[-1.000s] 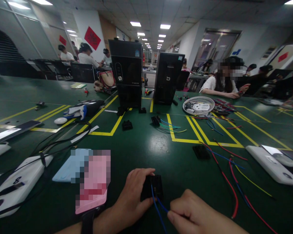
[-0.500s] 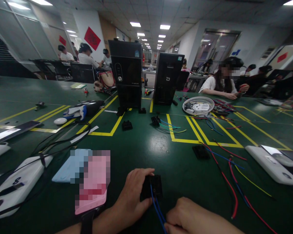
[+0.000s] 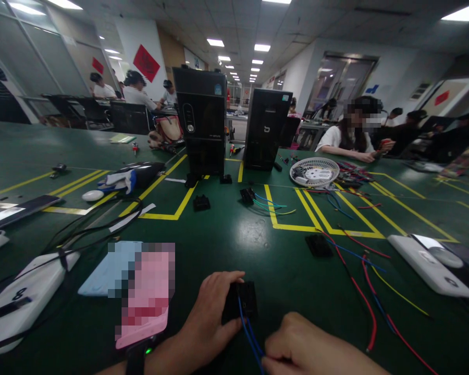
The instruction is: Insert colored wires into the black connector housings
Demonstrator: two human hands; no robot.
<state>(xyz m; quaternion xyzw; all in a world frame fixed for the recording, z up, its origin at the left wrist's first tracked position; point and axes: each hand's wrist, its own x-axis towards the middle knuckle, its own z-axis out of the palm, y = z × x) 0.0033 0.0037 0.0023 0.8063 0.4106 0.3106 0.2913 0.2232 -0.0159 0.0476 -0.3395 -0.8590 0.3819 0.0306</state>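
My left hand point(image 3: 207, 315) is closed around a black plastic block point(image 3: 250, 300), its thumb and fingers gripping the left side. Two blue wires point(image 3: 251, 333) run from the block's face down toward the bottom edge. Beside it, my right hand point(image 3: 299, 341) is a fist with thumb and finger pinched on the blue wires just below the block. The wire ends inside the block cannot be made out. A similar black block point(image 3: 319, 245) lies to the right, another point(image 3: 201, 203) farther off, and one with green and blue wires point(image 3: 247, 196) stands near the middle.
Loose red wire point(image 3: 362, 307) and yellow wire point(image 3: 402, 291) lie right of my hands. Pink point(image 3: 150, 317) and blue point(image 3: 101, 276) flat items sit left. White devices point(image 3: 426, 265) flank the table. Two black computer towers point(image 3: 201, 125) and a white basket point(image 3: 315, 172) stand farther back; a person point(image 3: 347, 135) sits across.
The view has shifted slightly. Both hands keep the same hold on the black block and blue wires, with hardly any movement. A green light now shows at my left wristband.
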